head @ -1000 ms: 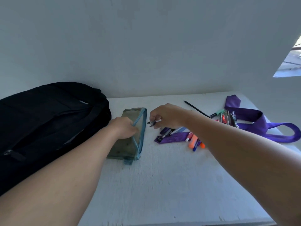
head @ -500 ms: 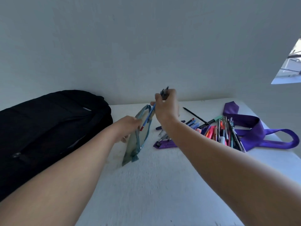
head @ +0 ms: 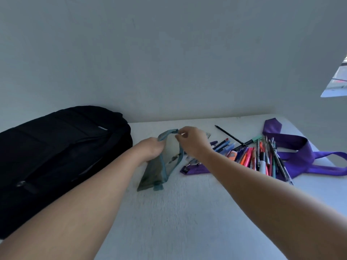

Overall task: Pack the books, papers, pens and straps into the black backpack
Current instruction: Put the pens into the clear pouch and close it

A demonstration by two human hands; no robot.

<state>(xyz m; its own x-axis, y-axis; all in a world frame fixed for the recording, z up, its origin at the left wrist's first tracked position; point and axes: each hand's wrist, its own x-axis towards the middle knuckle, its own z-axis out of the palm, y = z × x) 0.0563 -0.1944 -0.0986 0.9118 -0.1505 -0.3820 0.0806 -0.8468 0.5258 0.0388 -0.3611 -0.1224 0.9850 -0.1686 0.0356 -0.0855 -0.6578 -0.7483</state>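
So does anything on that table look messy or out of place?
Nothing is damaged. The pens lie in a loose heap on the purple strap, not yet packed. Both hands hold the mesh pencil pouch tilted up, a pen or two inside.

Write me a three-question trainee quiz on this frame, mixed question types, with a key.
1. True or false: the left hand grips the mesh pencil pouch.
2. Which lies farthest right on the table? A) black backpack B) purple strap C) pencil pouch
3. Fill in: the right hand pinches the pouch's top ____.

Key: 1 true; 2 B; 3 edge. The loose pens remain outside the pouch.
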